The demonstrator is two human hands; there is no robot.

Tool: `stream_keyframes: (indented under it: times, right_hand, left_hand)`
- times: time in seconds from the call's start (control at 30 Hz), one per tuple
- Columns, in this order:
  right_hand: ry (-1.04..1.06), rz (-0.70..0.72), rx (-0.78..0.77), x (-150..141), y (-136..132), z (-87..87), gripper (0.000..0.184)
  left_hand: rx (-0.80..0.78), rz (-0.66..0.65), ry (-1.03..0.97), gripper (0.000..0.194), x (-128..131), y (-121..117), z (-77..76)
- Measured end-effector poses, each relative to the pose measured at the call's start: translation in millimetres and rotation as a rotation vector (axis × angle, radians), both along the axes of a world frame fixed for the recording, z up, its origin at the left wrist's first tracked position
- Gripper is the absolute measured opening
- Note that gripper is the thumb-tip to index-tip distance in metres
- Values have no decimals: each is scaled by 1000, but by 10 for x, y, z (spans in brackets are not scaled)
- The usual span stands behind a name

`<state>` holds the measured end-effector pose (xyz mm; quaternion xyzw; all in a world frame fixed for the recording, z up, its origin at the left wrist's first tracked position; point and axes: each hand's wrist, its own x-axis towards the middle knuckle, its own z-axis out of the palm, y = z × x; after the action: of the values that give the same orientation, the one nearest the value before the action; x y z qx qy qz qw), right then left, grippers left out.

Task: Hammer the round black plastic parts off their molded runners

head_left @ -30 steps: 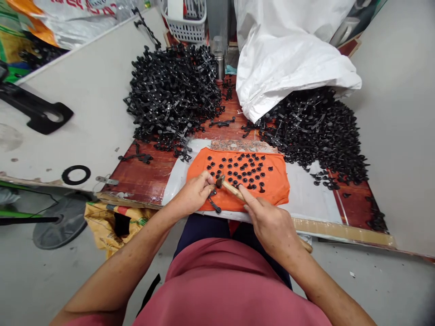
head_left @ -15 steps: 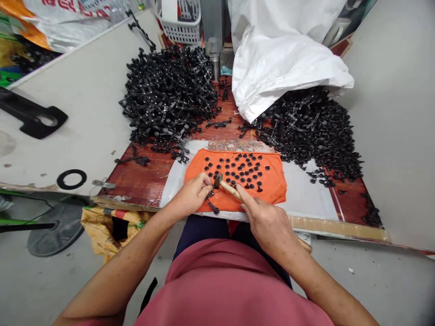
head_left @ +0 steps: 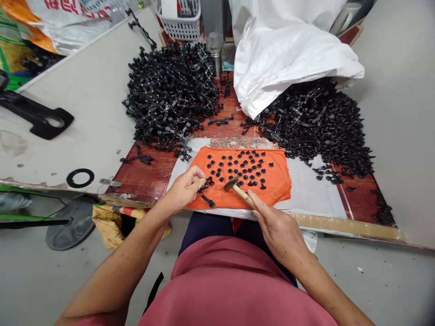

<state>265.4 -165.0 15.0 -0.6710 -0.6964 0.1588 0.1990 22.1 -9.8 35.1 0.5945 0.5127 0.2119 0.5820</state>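
My right hand [head_left: 280,228] is wrapped round the wooden handle of a small hammer [head_left: 242,194], its dark metal head tilted over an orange cloth [head_left: 224,197]. At the cloth's left side my left hand [head_left: 185,188] pinches a black jointed plastic piece [head_left: 206,197] with round ends. One end of that piece lies towards the cloth's front edge. Several round black studs [head_left: 249,170] stand in loose rows on the cloth, beyond the hammer head. The fingertips of my left hand partly hide the piece.
A heap of black jointed pieces [head_left: 173,95] rises at the back left. To the right, under a white sack [head_left: 288,59], lies a heap of black studs [head_left: 336,127]. Light boards [head_left: 84,99] flank the reddish tabletop [head_left: 149,176]. A black ring [head_left: 80,178] lies left; a basket [head_left: 180,27] stands behind.
The hammer head has moved right, away from my left fingertips. My left hand has shifted left with the black jointed piece, exposing more of it.
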Motion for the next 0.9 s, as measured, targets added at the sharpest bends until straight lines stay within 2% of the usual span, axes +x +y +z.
stream_keyframes:
  times: [0.13,0.23,0.33,0.5,0.63,0.9]
  right_hand:
    - [23,61,-71,-95,14,-28,56]
    - [19,101,-90,-173,64,-63,59]
    - [-15,108,-84,-219,110,-83,60]
    - [18,119,-158,-239,140,-48,58]
    - [61,108,-187,-230,116,-66,58]
    - [-16,64,-151,-162,41,-112,60]
  left_hand:
    - [-52,-30,-28,19,-40,-95,-43]
    - [-107,5,-44,21,-66,-166,-103]
    - [-167,4,-82,29,-110,-188,-123]
    - [-239,39,-234,42,-197,-179,-84]
    - [-191,58,-212,40,-195,-203,-74]
    - [-77,-5,-48,18,-110,-219,-93]
